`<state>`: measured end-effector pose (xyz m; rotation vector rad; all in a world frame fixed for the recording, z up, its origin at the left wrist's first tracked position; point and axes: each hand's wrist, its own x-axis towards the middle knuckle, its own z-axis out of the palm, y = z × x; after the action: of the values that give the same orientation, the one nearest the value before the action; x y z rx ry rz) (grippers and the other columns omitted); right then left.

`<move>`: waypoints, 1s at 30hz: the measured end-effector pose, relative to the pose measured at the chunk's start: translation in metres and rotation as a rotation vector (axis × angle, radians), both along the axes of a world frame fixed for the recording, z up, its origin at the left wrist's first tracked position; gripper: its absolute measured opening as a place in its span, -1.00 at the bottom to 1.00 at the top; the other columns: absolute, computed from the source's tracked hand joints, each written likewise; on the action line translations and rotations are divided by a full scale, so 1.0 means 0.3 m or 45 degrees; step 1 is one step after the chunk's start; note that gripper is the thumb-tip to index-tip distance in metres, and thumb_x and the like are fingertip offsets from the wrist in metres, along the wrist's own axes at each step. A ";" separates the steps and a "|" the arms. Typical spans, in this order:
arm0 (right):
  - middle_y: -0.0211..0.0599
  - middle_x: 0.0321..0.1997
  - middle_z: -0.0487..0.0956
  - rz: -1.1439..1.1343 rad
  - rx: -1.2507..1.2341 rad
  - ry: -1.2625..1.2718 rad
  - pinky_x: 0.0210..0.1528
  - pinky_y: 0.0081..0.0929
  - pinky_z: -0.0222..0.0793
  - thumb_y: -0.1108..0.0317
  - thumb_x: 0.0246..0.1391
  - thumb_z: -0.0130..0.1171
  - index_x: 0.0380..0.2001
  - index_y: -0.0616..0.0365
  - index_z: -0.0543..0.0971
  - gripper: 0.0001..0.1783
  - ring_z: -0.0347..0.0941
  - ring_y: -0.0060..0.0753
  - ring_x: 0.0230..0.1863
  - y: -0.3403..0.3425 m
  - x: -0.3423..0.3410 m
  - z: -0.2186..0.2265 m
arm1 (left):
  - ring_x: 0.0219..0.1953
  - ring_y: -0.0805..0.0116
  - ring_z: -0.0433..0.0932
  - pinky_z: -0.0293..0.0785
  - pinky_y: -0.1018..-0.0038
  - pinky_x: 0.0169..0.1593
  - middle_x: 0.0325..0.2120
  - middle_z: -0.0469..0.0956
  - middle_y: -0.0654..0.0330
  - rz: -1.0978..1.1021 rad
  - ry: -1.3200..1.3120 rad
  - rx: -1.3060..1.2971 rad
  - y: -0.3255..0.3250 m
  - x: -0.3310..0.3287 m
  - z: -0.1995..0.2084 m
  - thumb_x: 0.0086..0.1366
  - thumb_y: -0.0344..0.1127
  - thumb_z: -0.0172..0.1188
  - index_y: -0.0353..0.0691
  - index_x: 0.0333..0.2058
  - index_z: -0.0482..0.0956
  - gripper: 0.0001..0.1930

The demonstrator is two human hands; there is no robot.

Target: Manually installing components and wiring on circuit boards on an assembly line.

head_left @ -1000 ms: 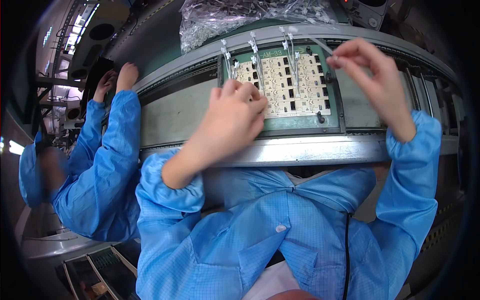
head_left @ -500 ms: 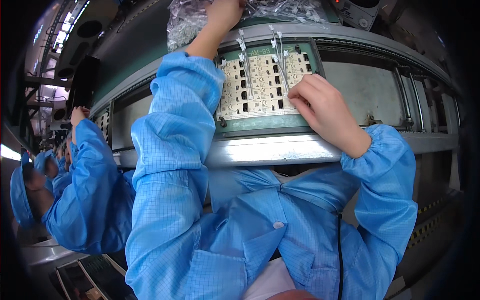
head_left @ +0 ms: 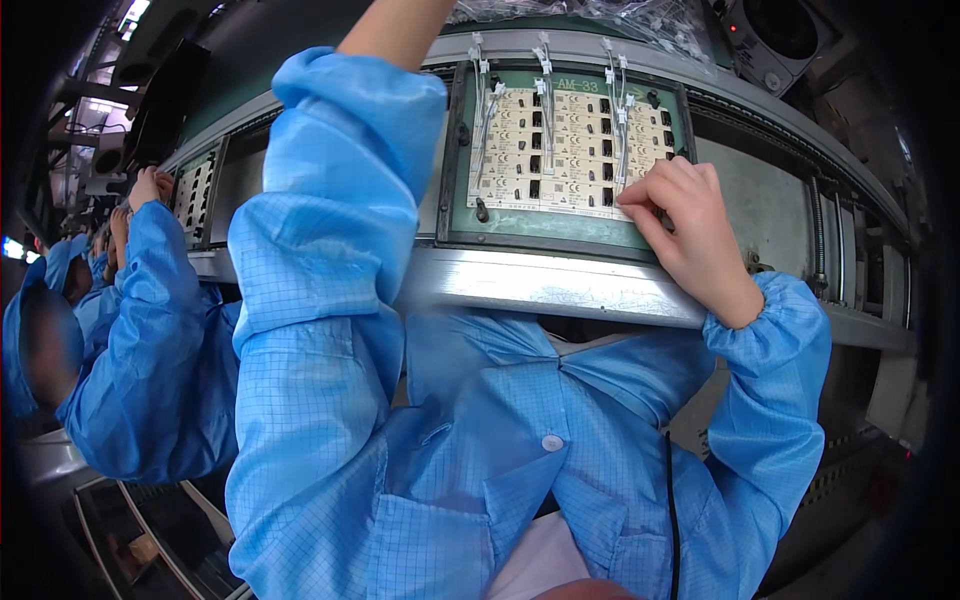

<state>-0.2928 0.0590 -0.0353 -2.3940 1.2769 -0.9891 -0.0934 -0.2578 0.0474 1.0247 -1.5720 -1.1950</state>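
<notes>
A panel of cream circuit boards (head_left: pixel 570 150) with black components sits in a green fixture (head_left: pixel 560 225) in front of me. Thin wire leads (head_left: pixel 545 110) with white connectors lie across it in several places, their upper ends reaching past the fixture's far edge. My right hand (head_left: pixel 690 220) rests at the panel's lower right, thumb and index fingertip closed together beside the lower end of a lead. Whatever may be between those fingertips is too small to make out. My left forearm stretches away beyond the top edge, so that hand is out of sight.
A clear plastic bag (head_left: pixel 650 25) of white-ended parts lies beyond the rail. A metal rail (head_left: pixel 550 285) runs along the near side of the line. To the left, a co-worker's blue sleeve (head_left: pixel 160 350) and hand are by another fixture (head_left: pixel 195 200). A round dark device (head_left: pixel 780 35) stands at far right.
My left hand, earlier at the plastic bag, has passed out of view at the top. The view has shifted, so the fixture appears further right. My right hand stays at the panel's lower right.
</notes>
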 end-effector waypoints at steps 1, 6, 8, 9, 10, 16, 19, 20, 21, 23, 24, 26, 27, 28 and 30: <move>-0.37 -0.39 0.50 0.005 -0.055 0.039 -0.09 -0.38 0.16 0.49 0.07 0.24 -0.35 0.14 0.61 -0.95 0.39 -0.31 -0.27 0.004 0.001 -0.001 | -0.42 0.30 0.67 0.56 0.47 -0.41 -0.38 0.70 0.11 0.026 -0.095 -0.075 0.061 0.013 0.051 0.28 -0.41 0.24 -0.47 -0.25 0.66 -0.81; -0.34 -0.34 0.49 0.047 -0.152 0.139 -0.05 -0.34 0.17 0.50 0.05 0.21 -0.29 0.15 0.63 -0.88 0.39 -0.29 -0.22 0.045 0.007 0.013 | -0.40 0.31 0.67 0.53 0.43 -0.36 -0.41 0.70 0.08 0.158 -0.613 -0.906 0.422 0.094 0.160 0.24 -0.41 0.25 -0.33 -0.24 0.69 -0.84; -0.32 -0.29 0.49 0.017 -0.131 0.162 -0.03 -0.34 0.18 0.51 0.04 0.19 -0.27 0.15 0.64 -0.84 0.38 -0.28 -0.19 0.042 -0.018 0.010 | -0.34 0.14 0.69 0.57 0.32 -0.23 -0.37 0.68 0.00 0.022 -0.926 -1.273 0.568 0.106 0.083 0.23 -0.36 0.20 -0.23 -0.21 0.70 -0.80; -0.31 -0.24 0.48 0.052 -0.107 0.151 0.00 -0.34 0.18 0.52 0.03 0.16 -0.25 0.14 0.65 -0.81 0.38 -0.27 -0.15 0.018 -0.034 0.024 | -0.30 0.21 0.64 0.46 0.29 -0.16 -0.39 0.67 0.15 0.014 -1.129 -1.344 0.645 0.124 0.029 0.19 -0.36 0.27 -0.13 -0.25 0.69 -0.85; -0.29 -0.18 0.48 0.076 -0.076 0.143 0.02 -0.34 0.18 0.54 0.02 0.13 -0.23 0.13 0.65 -0.77 0.37 -0.26 -0.11 0.000 -0.048 0.027 | -0.26 0.28 0.60 0.34 0.27 -0.09 -0.41 0.65 0.29 -0.003 -1.322 -1.415 0.721 0.132 -0.030 0.15 -0.36 0.34 -0.03 -0.28 0.68 -0.87; -0.34 -0.13 0.50 0.073 -0.155 0.089 0.04 -0.34 0.21 0.56 0.00 0.09 -0.26 0.11 0.65 -0.76 0.39 -0.29 -0.05 -0.075 -0.075 -0.009 | -0.31 0.32 0.53 0.23 0.21 -0.09 -0.53 0.57 0.36 -0.038 -1.195 -1.307 0.938 0.156 -0.157 0.13 -0.36 0.31 -0.07 -0.37 0.59 -0.91; -0.33 -0.15 0.51 0.072 -0.251 0.056 0.03 -0.35 0.21 0.56 0.01 0.10 -0.27 0.12 0.65 -0.77 0.40 -0.29 -0.08 -0.066 -0.071 -0.004 | -0.26 0.32 0.52 0.24 0.20 -0.09 -0.51 0.56 0.36 0.007 -1.253 -1.322 0.974 0.164 -0.166 0.11 -0.37 0.32 -0.08 -0.37 0.59 -0.90; -0.32 -0.16 0.52 0.029 -0.242 0.028 0.02 -0.36 0.23 0.57 0.01 0.09 -0.27 0.13 0.64 -0.78 0.41 -0.28 -0.08 -0.067 -0.080 0.001 | -0.23 0.32 0.52 0.24 0.24 -0.08 -0.46 0.58 0.35 0.001 -1.337 -1.323 0.979 0.161 -0.170 0.11 -0.37 0.35 -0.08 -0.35 0.62 -0.89; -0.31 -0.17 0.53 -0.015 -0.232 0.001 0.01 -0.36 0.24 0.57 0.01 0.09 -0.28 0.14 0.64 -0.78 0.41 -0.27 -0.09 -0.067 -0.089 0.003 | -0.20 0.32 0.52 0.24 0.28 -0.07 -0.41 0.60 0.35 -0.007 -1.421 -1.322 0.982 0.157 -0.169 0.11 -0.37 0.38 -0.09 -0.34 0.65 -0.88; -0.31 -0.18 0.53 -0.040 -0.217 -0.041 0.00 -0.36 0.26 0.57 0.02 0.08 -0.29 0.15 0.64 -0.79 0.41 -0.26 -0.10 -0.068 -0.096 0.003 | -0.18 0.31 0.51 0.24 0.28 -0.07 -0.37 0.59 0.35 -0.025 -1.420 -1.294 0.984 0.150 -0.154 0.11 -0.37 0.37 -0.09 -0.35 0.66 -0.89; -0.30 -0.18 0.53 -0.051 -0.206 -0.075 -0.01 -0.36 0.28 0.58 0.02 0.08 -0.29 0.16 0.63 -0.80 0.42 -0.26 -0.10 -0.069 -0.098 0.003 | -0.16 0.30 0.50 0.24 0.28 -0.07 -0.34 0.58 0.34 -0.024 -1.420 -1.261 0.983 0.147 -0.146 0.11 -0.38 0.37 -0.09 -0.36 0.67 -0.90; -0.31 -0.18 0.54 -0.059 -0.223 -0.090 -0.02 -0.35 0.30 0.59 0.02 0.08 -0.30 0.16 0.63 -0.80 0.42 -0.25 -0.10 -0.067 -0.099 0.000 | -0.16 0.29 0.49 0.24 0.29 -0.07 -0.33 0.57 0.35 -0.079 -1.403 -1.145 0.973 0.145 -0.127 0.10 -0.38 0.37 -0.09 -0.37 0.67 -0.90; -0.31 -0.18 0.54 -0.066 -0.241 -0.066 -0.01 -0.35 0.29 0.59 0.02 0.08 -0.31 0.16 0.63 -0.80 0.42 -0.25 -0.10 -0.065 -0.099 0.001 | -0.16 0.28 0.49 0.24 0.30 -0.07 -0.32 0.55 0.35 -0.115 -1.385 -1.034 0.970 0.144 -0.121 0.10 -0.39 0.37 -0.08 -0.38 0.68 -0.91; -0.31 -0.18 0.54 -0.072 -0.260 -0.043 -0.01 -0.35 0.29 0.60 0.01 0.08 -0.31 0.16 0.63 -0.80 0.42 -0.25 -0.10 -0.065 -0.100 0.003 | -0.16 0.28 0.49 0.24 0.30 -0.07 -0.32 0.55 0.35 -0.121 -1.389 -1.025 0.972 0.142 -0.119 0.10 -0.39 0.37 -0.08 -0.38 0.68 -0.91; -0.31 -0.18 0.54 -0.084 -0.256 -0.040 -0.01 -0.35 0.29 0.60 0.01 0.08 -0.31 0.16 0.63 -0.80 0.42 -0.25 -0.09 -0.057 -0.108 0.004 | -0.19 0.26 0.48 0.23 0.31 -0.08 -0.37 0.53 0.35 -0.114 -1.388 -1.032 0.973 0.133 -0.118 0.10 -0.40 0.36 -0.08 -0.40 0.69 -0.92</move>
<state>-0.3252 0.0418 -0.0342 -2.4851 1.3092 -1.2235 -0.0535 0.0340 0.0120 1.0629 -2.6091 0.1512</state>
